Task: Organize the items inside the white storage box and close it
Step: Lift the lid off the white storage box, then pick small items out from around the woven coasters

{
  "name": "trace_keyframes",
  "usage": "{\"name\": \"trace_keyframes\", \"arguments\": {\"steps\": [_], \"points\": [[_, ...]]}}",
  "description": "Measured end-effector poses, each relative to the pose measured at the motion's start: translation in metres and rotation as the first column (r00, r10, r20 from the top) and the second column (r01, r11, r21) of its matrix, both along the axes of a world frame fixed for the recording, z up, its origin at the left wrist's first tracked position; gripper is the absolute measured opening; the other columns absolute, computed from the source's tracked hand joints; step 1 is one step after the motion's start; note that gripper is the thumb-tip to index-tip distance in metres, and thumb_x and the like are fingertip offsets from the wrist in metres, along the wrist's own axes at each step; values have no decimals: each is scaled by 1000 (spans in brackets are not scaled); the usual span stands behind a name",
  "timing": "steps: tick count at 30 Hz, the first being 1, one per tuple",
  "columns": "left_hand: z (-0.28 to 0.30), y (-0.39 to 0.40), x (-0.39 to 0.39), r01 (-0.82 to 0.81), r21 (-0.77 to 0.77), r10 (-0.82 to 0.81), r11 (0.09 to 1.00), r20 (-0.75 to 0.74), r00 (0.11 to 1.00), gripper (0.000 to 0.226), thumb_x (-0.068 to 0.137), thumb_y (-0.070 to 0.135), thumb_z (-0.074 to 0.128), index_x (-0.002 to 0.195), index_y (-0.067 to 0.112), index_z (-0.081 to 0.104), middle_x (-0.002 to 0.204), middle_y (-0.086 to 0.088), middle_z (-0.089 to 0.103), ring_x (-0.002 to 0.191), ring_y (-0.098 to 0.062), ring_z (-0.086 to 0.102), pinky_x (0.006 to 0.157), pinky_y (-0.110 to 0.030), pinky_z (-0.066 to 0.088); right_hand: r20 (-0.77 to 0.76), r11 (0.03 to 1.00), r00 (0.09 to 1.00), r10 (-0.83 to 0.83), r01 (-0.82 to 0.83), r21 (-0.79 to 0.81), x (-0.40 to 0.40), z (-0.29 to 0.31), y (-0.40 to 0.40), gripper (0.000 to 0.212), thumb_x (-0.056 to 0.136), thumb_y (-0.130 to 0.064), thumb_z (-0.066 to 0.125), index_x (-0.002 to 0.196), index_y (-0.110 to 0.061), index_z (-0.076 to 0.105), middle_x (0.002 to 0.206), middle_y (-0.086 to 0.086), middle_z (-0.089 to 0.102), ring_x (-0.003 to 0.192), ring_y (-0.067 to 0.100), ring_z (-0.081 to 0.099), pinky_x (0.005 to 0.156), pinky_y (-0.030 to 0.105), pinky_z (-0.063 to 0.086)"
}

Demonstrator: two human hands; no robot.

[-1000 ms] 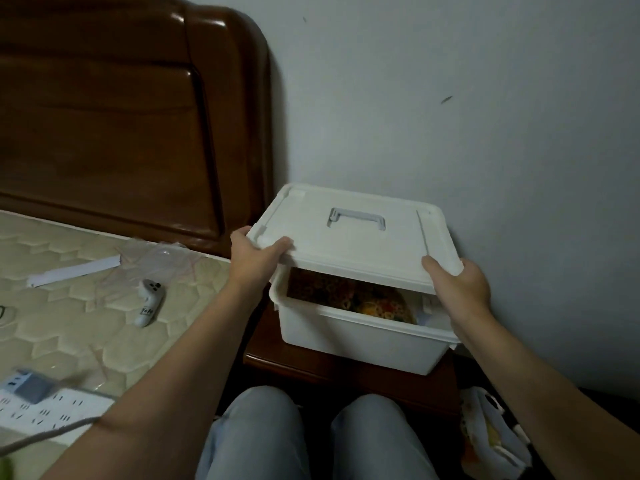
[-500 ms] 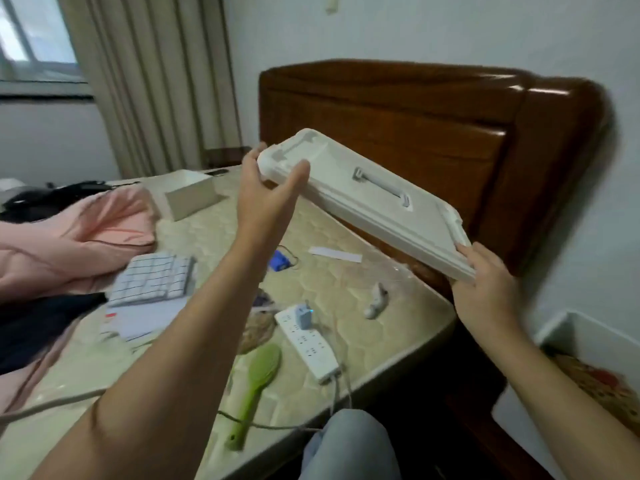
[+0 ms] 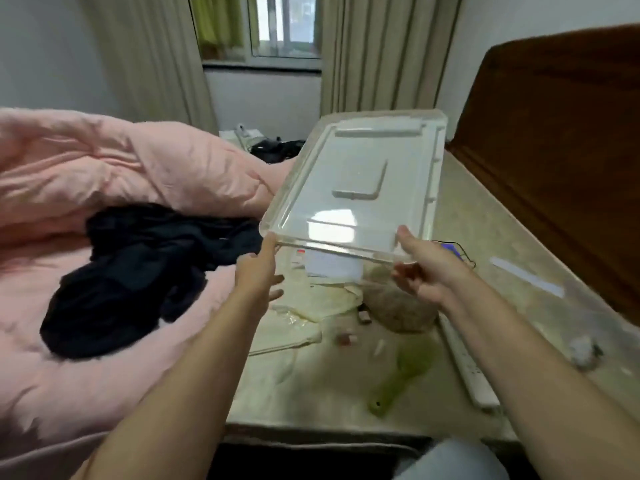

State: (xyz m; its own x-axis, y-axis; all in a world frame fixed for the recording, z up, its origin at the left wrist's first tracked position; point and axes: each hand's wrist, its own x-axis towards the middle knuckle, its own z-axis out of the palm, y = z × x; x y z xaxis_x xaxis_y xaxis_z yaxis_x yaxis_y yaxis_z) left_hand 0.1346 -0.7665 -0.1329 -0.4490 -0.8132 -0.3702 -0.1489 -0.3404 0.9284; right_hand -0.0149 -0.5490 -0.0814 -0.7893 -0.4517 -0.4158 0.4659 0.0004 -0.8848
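A bare mattress [image 3: 485, 220] fills the view, curtained window [image 3: 273, 26] at 12 o'clock, pink quilt [image 3: 104, 174] and black garment [image 3: 138, 271] at 9, a green brush [image 3: 401, 375], blurred, at 5. Above it the white box lid [image 3: 360, 188] hangs underside up. Left hand [image 3: 258, 271] and right hand [image 3: 426, 268] each pinch its near edge, thumbs on top.
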Motion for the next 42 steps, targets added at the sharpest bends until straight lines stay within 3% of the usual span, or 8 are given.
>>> {"name": "trace_keyframes", "arguments": {"steps": [4,11,18,23,26,29,36,42], "points": [[-38,-8,32,-79,328,182,941,-296,938,38,95,-1,59,133,-5,58,101,-19,72,71,-34,77,54,-38,62,104,967,982,160,-177,184,17,-51,-43,29,97,-37,75,97,-10,63,65,9,62,40,14,58,38,21,52],[-104,-27,66,-398,385,489,833,-173,855,60,91,-20,46,147,1,41,139,-25,57,110,-41,64,59,-54,60,194,949,950,246,-277,153,56,-127,-79,15,100,10,56,114,6,52,98,22,68,85,30,78,68,41,67],[-121,-36,72,-410,-3,383,912,366,848,74,98,10,59,161,-2,21,165,-27,28,147,-46,37,119,-55,34,42,860,900,435,-429,276,48,-145,-46,19,96,-1,67,112,-11,66,103,10,78,88,22,71,86,38,59],[-100,-8,27,-68,-400,288,914,521,804,72,86,8,67,152,11,36,155,-20,29,137,-43,34,113,-52,35,-127,882,939,320,-246,402,22,-149,-8,34,101,5,53,130,-8,63,120,13,70,89,24,70,82,40,58],[-106,24,-9,331,-552,-64,766,446,893,47,89,7,61,133,20,57,135,-6,56,122,-29,55,106,-49,47,-178,867,940,291,-181,464,16,-154,17,36,101,7,47,128,-7,65,120,12,69,81,22,67,75,35,56],[-126,53,-43,642,-557,-319,528,570,757,39,93,14,66,131,21,61,131,-4,63,116,-24,60,101,-45,50,-192,850,931,311,-182,495,18,-158,42,33,101,6,47,123,-8,67,116,11,71,79,21,66,72,33,54],[-187,73,-89,969,-248,19,3,969,248,42,105,23,48,146,14,43,147,-12,46,134,-34,48,106,-45,44,-176,864,948,266,-153,479,17,-167,99,30,100,5,50,118,-8,69,117,9,73,78,20,68,67,28,56],[-218,91,-95,944,-322,106,-70,939,328,34,109,25,34,138,9,40,134,-13,49,119,-31,56,87,-38,51,-202,853,941,272,-138,503,17,-169,118,28,100,2,52,109,-16,70,107,1,73,75,19,70,73,37,57]]}}
